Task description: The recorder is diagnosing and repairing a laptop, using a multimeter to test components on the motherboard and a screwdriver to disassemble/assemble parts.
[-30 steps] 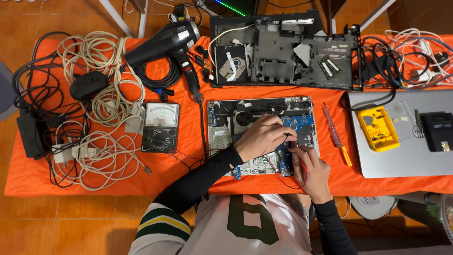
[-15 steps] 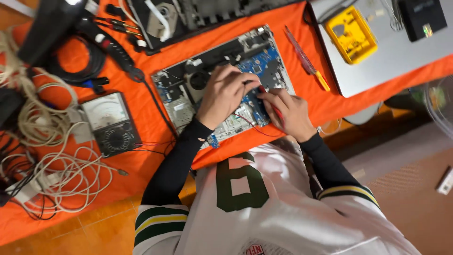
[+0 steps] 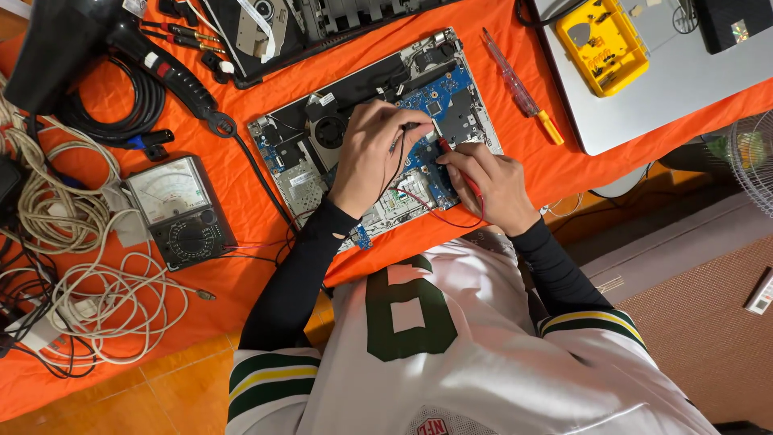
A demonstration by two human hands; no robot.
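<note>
A black probe (image 3: 400, 145) is being gripped by the left hand (image 3: 372, 153), a red probe (image 3: 460, 171) by the right hand (image 3: 493, 184), both being pressed onto the opened laptop's blue circuit board (image 3: 441, 101) on the orange cloth (image 3: 241, 274).

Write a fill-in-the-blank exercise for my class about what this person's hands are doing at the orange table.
1. The right hand holds a probe coloured ____.
2. Both hands work over an opened ____, its blue circuit board showing.
3. The left hand holds a probe coloured ____.
4. The analog multimeter lies on a cloth coloured ____.

Missing words: red; laptop; black; orange
</note>
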